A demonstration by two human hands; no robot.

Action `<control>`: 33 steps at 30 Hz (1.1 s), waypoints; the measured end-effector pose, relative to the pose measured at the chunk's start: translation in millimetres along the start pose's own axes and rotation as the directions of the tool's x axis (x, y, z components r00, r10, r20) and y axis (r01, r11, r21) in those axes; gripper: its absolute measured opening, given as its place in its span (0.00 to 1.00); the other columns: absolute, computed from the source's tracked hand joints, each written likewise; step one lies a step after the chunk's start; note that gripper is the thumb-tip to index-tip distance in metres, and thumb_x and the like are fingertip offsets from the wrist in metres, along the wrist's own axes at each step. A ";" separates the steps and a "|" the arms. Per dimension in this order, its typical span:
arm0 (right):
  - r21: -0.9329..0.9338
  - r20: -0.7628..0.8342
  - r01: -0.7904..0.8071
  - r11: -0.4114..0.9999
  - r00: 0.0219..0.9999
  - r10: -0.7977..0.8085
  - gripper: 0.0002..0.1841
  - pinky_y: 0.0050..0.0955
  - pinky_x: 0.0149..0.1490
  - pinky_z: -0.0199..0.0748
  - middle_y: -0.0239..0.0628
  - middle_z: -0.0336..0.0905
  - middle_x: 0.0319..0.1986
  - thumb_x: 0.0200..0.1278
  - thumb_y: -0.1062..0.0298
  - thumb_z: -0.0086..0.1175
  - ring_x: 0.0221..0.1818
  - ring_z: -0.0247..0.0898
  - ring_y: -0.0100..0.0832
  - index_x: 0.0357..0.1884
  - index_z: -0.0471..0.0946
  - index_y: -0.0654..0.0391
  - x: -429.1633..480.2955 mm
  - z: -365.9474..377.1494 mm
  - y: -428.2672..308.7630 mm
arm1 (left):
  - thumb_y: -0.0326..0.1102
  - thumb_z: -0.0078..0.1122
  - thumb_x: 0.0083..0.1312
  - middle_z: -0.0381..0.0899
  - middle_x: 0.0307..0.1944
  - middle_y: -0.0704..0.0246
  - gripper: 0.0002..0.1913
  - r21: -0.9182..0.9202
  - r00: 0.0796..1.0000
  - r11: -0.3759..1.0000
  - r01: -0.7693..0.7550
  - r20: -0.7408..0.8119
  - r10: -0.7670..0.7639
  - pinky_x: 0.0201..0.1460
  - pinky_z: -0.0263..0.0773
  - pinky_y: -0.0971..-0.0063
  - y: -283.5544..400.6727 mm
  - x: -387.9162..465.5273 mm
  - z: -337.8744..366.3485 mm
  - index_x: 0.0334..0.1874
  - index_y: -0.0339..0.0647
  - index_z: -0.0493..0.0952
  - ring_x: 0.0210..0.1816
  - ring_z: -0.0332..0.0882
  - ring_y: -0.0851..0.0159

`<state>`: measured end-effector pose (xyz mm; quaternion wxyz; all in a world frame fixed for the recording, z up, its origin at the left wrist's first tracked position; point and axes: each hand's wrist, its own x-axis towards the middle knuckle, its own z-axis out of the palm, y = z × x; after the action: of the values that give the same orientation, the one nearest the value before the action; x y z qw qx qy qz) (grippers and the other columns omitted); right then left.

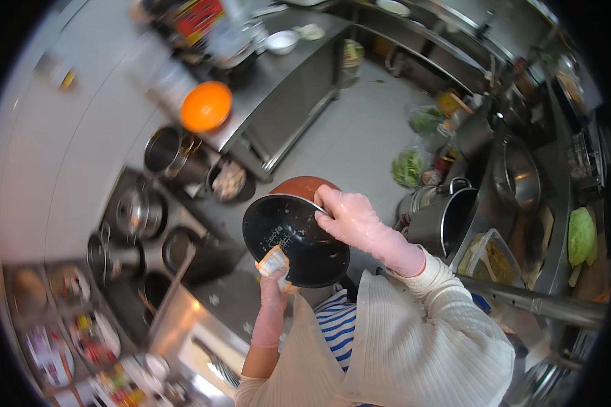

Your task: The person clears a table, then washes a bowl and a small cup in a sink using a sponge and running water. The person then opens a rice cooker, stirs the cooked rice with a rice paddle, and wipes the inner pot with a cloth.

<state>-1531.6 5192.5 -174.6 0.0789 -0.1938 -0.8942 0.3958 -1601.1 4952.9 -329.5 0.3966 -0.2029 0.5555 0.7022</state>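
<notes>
A black bowl (305, 254) is tilted in front of my apron, its inside facing up at me, with printed characters and pale specks in it. My right hand (349, 216), in a pink glove, pinches the bowl's upper right rim. Behind that rim shows a reddish-brown rounded surface (303, 184); whether it is a second bowl or this one's outside I cannot tell. With my left hand (271, 290), also gloved in pink, I hold a bunched white cloth with orange edging (273, 260) against the bowl's lower left rim.
An orange bowl (206, 107) sits on the steel counter's corner. Below it stand a tall steel pot (165, 150) and a tub of pale food pieces (228, 180). A stove with pots (137, 208) lies left; a large stockpot (440, 221) and bagged greens (408, 167) are right. A knife (216, 364) rests on a cutting board.
</notes>
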 end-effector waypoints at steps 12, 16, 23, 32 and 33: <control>-0.181 -0.230 -0.339 0.923 0.927 0.295 0.12 0.46 0.43 0.73 0.50 0.78 0.28 0.56 0.65 0.51 0.34 0.76 0.52 0.39 0.68 0.61 231.2 -178.6 180.2 | 0.31 0.57 0.63 0.77 0.49 0.63 0.19 0.391 0.807 0.812 0.433 0.234 -0.542 0.50 0.75 0.55 101.2 235.2 322.0 0.57 0.43 0.71 0.51 0.76 0.56; -0.182 -0.334 -0.385 0.905 0.890 0.311 0.11 0.46 0.41 0.71 0.50 0.77 0.28 0.56 0.64 0.52 0.35 0.74 0.53 0.38 0.69 0.59 298.6 -268.6 246.0 | 0.30 0.59 0.61 0.77 0.48 0.62 0.19 0.531 0.708 0.717 0.452 0.276 -0.650 0.48 0.77 0.53 113.3 302.3 443.9 0.55 0.41 0.71 0.49 0.77 0.55; -0.041 -0.462 -0.545 0.837 0.753 0.468 0.10 0.46 0.44 0.70 0.49 0.78 0.28 0.56 0.63 0.53 0.37 0.74 0.53 0.35 0.70 0.58 451.7 -413.1 396.2 | 0.28 0.60 0.58 0.78 0.44 0.59 0.19 0.703 0.728 0.706 0.083 0.441 -0.525 0.36 0.81 0.52 175.5 475.9 692.8 0.52 0.33 0.72 0.44 0.80 0.55; 0.447 -0.636 -0.418 0.790 0.473 0.610 0.09 0.33 0.36 0.68 0.38 0.72 0.22 0.57 0.68 0.56 0.27 0.69 0.35 0.34 0.69 0.59 620.4 -613.0 621.0 | 0.31 0.61 0.49 0.81 0.41 0.58 0.22 0.761 0.788 0.279 -0.586 0.615 -0.021 0.44 0.74 0.68 265.6 645.7 1098.9 0.49 0.37 0.76 0.43 0.81 0.59; 0.516 -0.601 -0.435 0.738 0.429 0.674 0.08 0.30 0.35 0.68 0.35 0.71 0.22 0.57 0.68 0.56 0.26 0.67 0.30 0.34 0.70 0.58 636.2 -638.0 652.9 | 0.33 0.62 0.48 0.81 0.41 0.58 0.23 0.682 0.711 0.219 -0.697 0.698 0.089 0.46 0.73 0.67 267.5 653.6 1141.1 0.49 0.37 0.76 0.44 0.81 0.59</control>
<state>-1738.8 6284.1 -234.4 0.3354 -0.6131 -0.5910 0.4028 -2027.0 6225.0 -295.0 0.3665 0.4135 0.7507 0.3621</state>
